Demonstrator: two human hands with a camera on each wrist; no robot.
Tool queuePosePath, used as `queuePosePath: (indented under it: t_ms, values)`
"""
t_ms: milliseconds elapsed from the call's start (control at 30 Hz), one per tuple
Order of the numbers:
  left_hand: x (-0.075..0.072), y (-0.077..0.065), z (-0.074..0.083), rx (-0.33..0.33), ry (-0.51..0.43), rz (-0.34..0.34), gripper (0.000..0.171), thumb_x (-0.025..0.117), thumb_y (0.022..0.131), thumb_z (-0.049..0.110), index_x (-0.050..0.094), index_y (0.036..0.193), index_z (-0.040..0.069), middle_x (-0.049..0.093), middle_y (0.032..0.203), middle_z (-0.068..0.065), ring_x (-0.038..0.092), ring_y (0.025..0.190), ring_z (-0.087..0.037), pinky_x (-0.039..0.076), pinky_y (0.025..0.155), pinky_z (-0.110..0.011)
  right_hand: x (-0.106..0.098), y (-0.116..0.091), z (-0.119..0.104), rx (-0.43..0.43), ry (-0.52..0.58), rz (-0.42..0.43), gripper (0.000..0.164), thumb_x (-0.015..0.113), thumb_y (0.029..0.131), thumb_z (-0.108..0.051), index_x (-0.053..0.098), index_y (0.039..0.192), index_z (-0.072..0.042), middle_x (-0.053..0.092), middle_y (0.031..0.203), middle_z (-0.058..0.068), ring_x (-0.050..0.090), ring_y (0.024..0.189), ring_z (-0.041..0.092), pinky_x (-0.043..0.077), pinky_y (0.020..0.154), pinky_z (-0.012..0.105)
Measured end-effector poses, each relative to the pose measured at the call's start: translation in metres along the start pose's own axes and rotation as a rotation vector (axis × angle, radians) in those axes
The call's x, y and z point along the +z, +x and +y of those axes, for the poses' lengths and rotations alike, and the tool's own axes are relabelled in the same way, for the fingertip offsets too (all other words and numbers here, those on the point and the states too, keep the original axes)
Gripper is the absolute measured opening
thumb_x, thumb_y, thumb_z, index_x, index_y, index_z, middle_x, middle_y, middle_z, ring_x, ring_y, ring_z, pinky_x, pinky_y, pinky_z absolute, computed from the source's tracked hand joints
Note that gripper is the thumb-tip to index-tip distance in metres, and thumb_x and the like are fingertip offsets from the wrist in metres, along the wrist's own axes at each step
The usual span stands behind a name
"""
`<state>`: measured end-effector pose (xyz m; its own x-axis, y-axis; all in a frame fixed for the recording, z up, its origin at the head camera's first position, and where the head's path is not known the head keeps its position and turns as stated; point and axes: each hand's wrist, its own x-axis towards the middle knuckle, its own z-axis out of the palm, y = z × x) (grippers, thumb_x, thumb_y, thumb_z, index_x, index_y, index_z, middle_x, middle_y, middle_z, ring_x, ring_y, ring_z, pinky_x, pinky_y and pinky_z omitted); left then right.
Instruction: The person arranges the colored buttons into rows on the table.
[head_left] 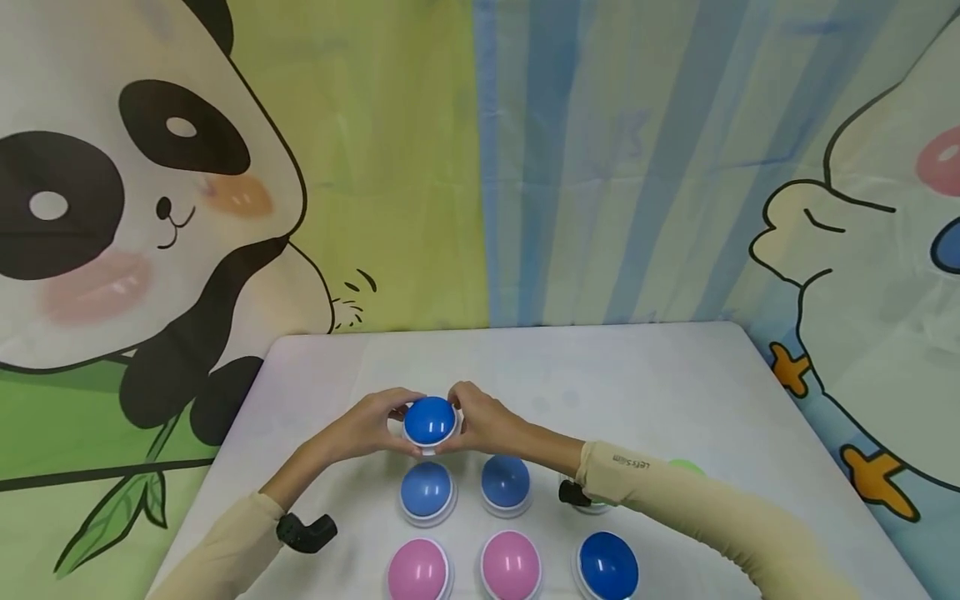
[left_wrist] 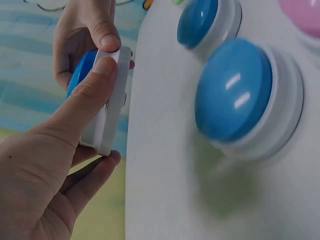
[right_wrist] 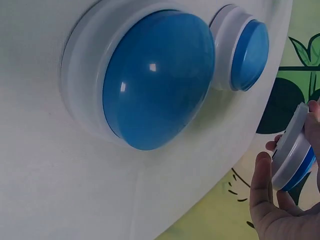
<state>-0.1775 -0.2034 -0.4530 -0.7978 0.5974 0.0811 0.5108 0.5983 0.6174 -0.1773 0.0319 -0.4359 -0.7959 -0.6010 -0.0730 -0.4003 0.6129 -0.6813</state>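
Both hands hold one blue dome push button (head_left: 430, 421) with a white base, raised off the table in the wrist views. My left hand (head_left: 375, 426) grips its left side, thumb along the white base in the left wrist view. From the opposite side my right hand (head_left: 486, 422) grips the same rim with thumb and fingers. Just below the hands in the head view stand two more blue buttons, a left one (head_left: 426, 490) and a right one (head_left: 506, 482). The right wrist view shows the held button (right_wrist: 296, 159) tilted, with its underside turned toward the table.
Nearer the front of the white table (head_left: 600, 367) stand two pink buttons, one left (head_left: 417, 570) and one central (head_left: 512, 565), and a darker blue button (head_left: 608, 566). A green item (head_left: 687, 467) shows partly behind the right sleeve (head_left: 675, 500). A patterned cloth backdrop (head_left: 405, 167) rises behind the table.
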Motion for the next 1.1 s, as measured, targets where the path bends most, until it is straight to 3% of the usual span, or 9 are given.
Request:
queuePosePath:
  t_ms: [267,533,667,833,1100]
  values:
    - [0.009,-0.009,0.037,0.033,-0.003,0.057,0.076,0.075,0.062,0.055,0.051,0.126,0.021,0.058,0.118,0.01,0.058,0.1,-0.005,0.054,0.083,-0.023,-0.011,-0.037,-0.006,-0.042,-0.003,0.008,0.067,0.078,0.067,-0.044,0.043,0.116,-0.015,0.047,0.104,0.0,0.053,0.074,0.006,0.049,0.062,0.011]
    - [0.018,-0.019,0.072,0.099,0.049,0.112,0.078,0.075,0.062,0.056,0.05,0.127,0.02,0.057,0.118,0.01,0.058,0.099,-0.004,0.055,0.081,-0.024,-0.02,-0.072,-0.015,-0.1,-0.069,0.027,0.068,0.077,0.069,-0.044,0.041,0.117,-0.013,0.047,0.108,0.002,0.056,0.077,0.011,0.047,0.062,0.009]
    - [0.023,-0.023,0.087,0.134,0.058,0.141,0.077,0.077,0.061,0.052,0.051,0.126,0.019,0.056,0.117,0.011,0.059,0.099,-0.004,0.055,0.08,-0.024,-0.023,-0.087,-0.017,-0.13,-0.084,0.037,0.067,0.077,0.069,-0.043,0.041,0.117,-0.013,0.047,0.108,0.001,0.055,0.079,0.007,0.048,0.066,0.007]
    - [0.032,-0.028,0.101,0.212,0.104,0.203,0.076,0.076,0.062,0.054,0.052,0.124,0.017,0.057,0.115,0.009,0.06,0.099,-0.007,0.055,0.079,-0.022,-0.025,-0.105,-0.019,-0.18,-0.105,0.04,0.065,0.075,0.07,-0.044,0.041,0.116,-0.013,0.047,0.107,-0.001,0.054,0.083,0.001,0.05,0.07,0.009]
    - [0.042,-0.033,0.118,0.304,0.227,0.265,0.08,0.069,0.063,0.064,0.054,0.124,0.013,0.058,0.117,0.007,0.06,0.101,-0.006,0.053,0.081,-0.019,-0.023,-0.125,-0.02,-0.237,-0.147,0.061,0.066,0.074,0.072,-0.046,0.038,0.116,-0.014,0.048,0.106,-0.001,0.058,0.088,0.002,0.048,0.07,0.006]
